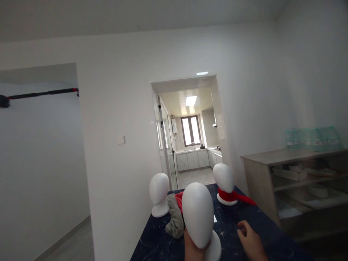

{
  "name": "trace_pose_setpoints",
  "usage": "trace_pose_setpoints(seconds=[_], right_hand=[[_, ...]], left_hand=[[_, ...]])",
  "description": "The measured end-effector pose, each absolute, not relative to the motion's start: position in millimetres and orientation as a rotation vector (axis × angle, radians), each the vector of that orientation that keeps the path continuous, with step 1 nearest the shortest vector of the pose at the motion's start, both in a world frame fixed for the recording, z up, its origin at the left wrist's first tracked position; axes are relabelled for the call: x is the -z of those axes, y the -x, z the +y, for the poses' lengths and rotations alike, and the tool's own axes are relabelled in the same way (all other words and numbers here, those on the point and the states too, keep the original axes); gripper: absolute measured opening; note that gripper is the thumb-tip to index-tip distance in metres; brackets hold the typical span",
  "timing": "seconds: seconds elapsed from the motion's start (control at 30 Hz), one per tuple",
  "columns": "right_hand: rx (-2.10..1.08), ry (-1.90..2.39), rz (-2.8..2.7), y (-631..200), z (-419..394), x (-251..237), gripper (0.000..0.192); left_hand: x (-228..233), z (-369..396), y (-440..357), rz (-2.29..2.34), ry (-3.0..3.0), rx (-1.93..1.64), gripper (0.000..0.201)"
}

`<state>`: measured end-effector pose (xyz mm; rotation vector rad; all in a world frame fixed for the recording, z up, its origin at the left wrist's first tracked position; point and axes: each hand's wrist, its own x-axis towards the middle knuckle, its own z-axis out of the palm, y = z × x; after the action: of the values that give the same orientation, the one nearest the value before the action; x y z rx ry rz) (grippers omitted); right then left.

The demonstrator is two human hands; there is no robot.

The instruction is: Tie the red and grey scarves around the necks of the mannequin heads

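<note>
My left hand (192, 248) grips the neck of a white foam mannequin head (198, 214), tilted near the front of a dark blue marbled table (154, 243). My right hand (250, 240) hovers just right of it, fingers loosely curled, holding nothing. A second bare white head (159, 194) stands upright at the far left of the table. A third head (224, 179) stands at the far right with a red scarf (233, 197) wound around its neck. A grey cloth (174, 217) and a red cloth (179, 201) lie bunched between the heads.
A wooden shelf unit (261, 177) with papers stands right of the table, with packs of water bottles (312, 139) on top. Behind the table a doorway (190, 145) opens onto a white kitchen. Another opening lies to the left.
</note>
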<state>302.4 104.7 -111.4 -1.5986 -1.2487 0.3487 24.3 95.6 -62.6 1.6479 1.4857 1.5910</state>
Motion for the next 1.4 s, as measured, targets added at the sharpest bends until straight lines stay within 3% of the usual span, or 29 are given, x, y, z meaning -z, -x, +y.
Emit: trace_pose_setpoints(seconds=[0.23, 0.4, 0.57, 0.73, 0.93, 1.23, 1.4], right_hand=[[-0.333, 1.591, -1.260, -300, 102, 107, 0.032], [-0.322, 1.581, -1.249, -298, 97, 102, 0.028], [-0.353, 1.569, -1.227, -298, 95, 98, 0.029], [-0.347, 1.569, -1.231, -295, 96, 98, 0.032], [-0.359, 1.564, -1.198, -296, 94, 95, 0.029], [-0.374, 1.599, -1.164, -296, 84, 80, 0.020], [-0.378, 1.574, -1.153, -294, 81, 77, 0.023]], left_hand=[[77, 108, -33, 1.414, -1.543, -1.661, 0.081], [87, 100, -27, 1.454, -1.640, -1.650, 0.092], [99, 92, 9, 1.677, -1.821, -1.279, 0.108], [83, 101, 56, 1.966, -1.979, -0.829, 0.084], [40, 123, 61, 2.204, -2.265, -0.709, 0.036], [38, 120, 68, 2.262, -2.369, -0.617, 0.041], [45, 80, 108, 2.163, -2.351, -0.289, 0.049]])
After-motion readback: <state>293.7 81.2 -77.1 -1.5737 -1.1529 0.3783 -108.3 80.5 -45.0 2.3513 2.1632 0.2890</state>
